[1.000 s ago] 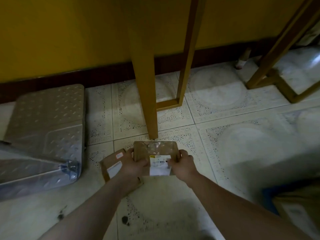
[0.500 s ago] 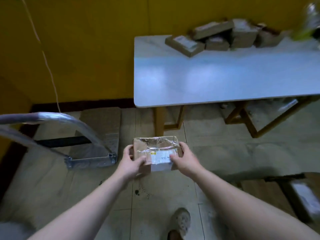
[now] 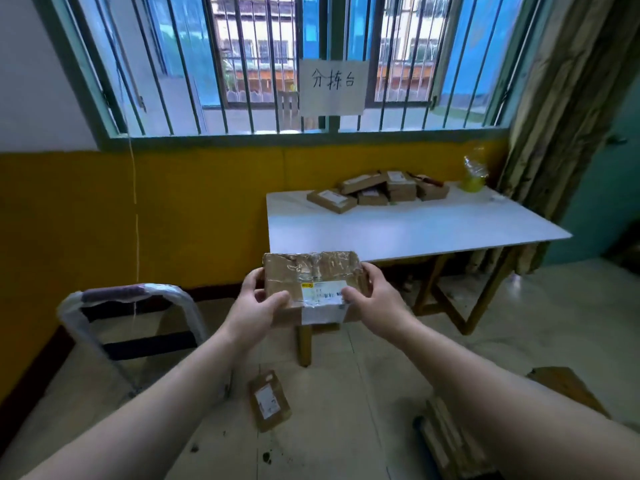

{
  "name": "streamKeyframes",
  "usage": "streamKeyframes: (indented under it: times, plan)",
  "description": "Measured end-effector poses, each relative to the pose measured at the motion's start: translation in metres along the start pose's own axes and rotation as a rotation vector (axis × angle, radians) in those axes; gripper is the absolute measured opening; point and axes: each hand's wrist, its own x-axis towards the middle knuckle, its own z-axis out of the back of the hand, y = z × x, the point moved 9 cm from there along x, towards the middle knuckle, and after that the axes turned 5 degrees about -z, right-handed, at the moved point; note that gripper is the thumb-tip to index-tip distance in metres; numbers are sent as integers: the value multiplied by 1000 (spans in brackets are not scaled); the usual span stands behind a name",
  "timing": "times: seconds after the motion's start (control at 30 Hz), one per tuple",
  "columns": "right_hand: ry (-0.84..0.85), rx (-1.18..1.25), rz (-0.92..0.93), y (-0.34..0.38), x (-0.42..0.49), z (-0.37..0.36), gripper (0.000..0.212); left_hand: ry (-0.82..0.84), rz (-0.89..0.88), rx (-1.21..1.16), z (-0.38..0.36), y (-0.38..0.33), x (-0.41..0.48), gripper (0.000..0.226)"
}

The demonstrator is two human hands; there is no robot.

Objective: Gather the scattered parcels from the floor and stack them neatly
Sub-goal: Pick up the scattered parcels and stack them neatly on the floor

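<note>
A taped brown cardboard parcel (image 3: 311,275) with a white label is held in the air in front of me, level with the table's near edge. My left hand (image 3: 256,306) grips its left end and my right hand (image 3: 372,299) grips its right end. Another small labelled parcel (image 3: 269,400) lies on the floor below, between my forearms. Several parcels (image 3: 377,191) lie in a loose pile at the back of the white table (image 3: 408,230).
A hand trolley with a wrapped metal handle (image 3: 131,299) stands at the left by the yellow wall. More cardboard boxes (image 3: 564,386) sit on the floor at the lower right. A yellow bottle (image 3: 474,171) stands on the table's far right corner, next to a curtain.
Both hands have lifted the parcel from the floor to table height, and my view has risen from the floor to the table and window. One parcel stays on the floor.
</note>
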Motion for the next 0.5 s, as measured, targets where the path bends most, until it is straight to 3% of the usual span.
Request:
streamKeyframes:
  times: [0.17, 0.33, 0.5]
  plan:
    - [-13, 33, 141, 48, -43, 56, 57, -77, -196, -20, -11, -80, -46, 51]
    - [-50, 30, 247, 69, -82, 126, 71, -108, -359, -19, -49, -146, -100, 53]
    - [-116, 8, 353, 67, -122, 203, 71, -183, -410, -3, -101, -178, -144, 63]
